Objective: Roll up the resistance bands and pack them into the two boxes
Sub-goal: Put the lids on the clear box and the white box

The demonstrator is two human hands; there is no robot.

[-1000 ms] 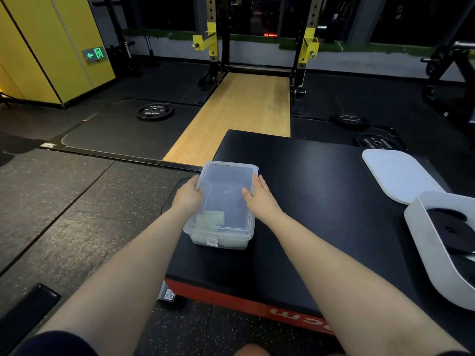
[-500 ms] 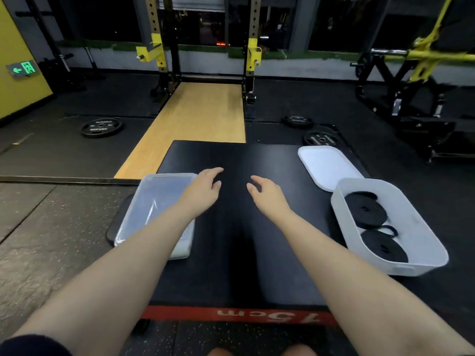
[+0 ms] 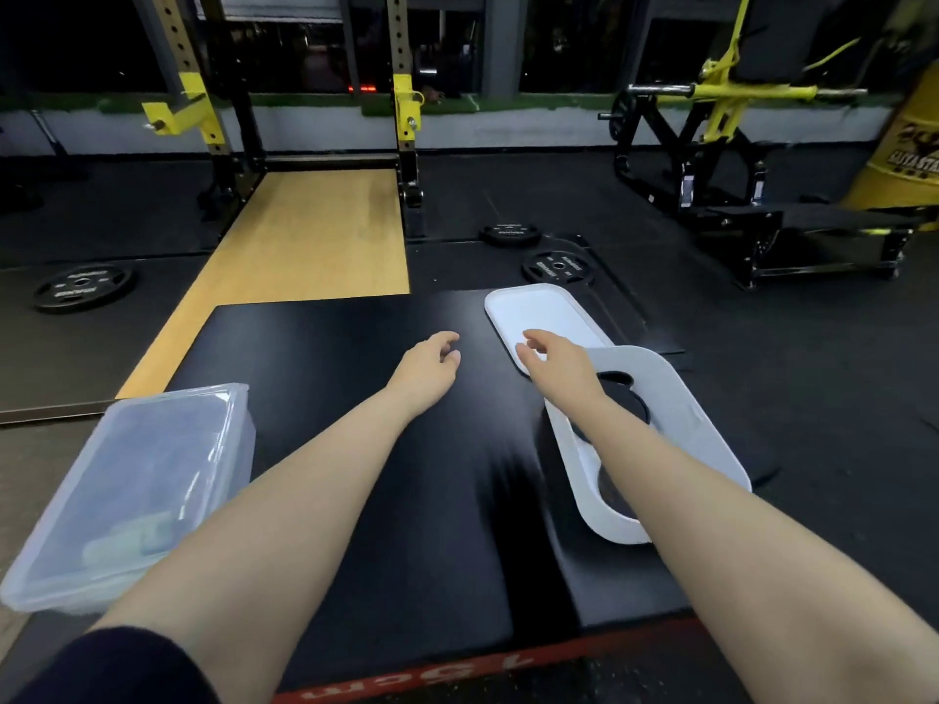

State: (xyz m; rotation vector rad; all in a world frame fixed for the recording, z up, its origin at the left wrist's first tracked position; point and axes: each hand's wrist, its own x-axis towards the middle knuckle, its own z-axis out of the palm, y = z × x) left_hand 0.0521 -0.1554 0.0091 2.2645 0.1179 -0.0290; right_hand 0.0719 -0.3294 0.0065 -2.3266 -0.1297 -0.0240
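A clear plastic box [image 3: 137, 490] with its lid on sits at the left edge of the black platform [image 3: 366, 500]. At the right stands an open white box [image 3: 676, 398] holding rolled black resistance bands [image 3: 622, 403], partly hidden by my right forearm. Its white lid [image 3: 543, 312] lies flat just beyond it. My left hand [image 3: 427, 368] hovers over the middle of the platform, fingers loosely curled and holding nothing. My right hand [image 3: 554, 360] reaches over the near end of the white lid, fingers relaxed, holding nothing.
The platform has a red front edge [image 3: 457, 683]. Weight plates [image 3: 84, 287] [image 3: 559, 266] lie on the dark gym floor. A squat rack [image 3: 406, 109] stands over a wooden strip [image 3: 305, 236] ahead. A yellow-and-black machine [image 3: 711, 144] stands at the back right.
Both hands let go of the clear lidded box and moved right. My right hand now reaches over the white lid. The view has swung to the right.
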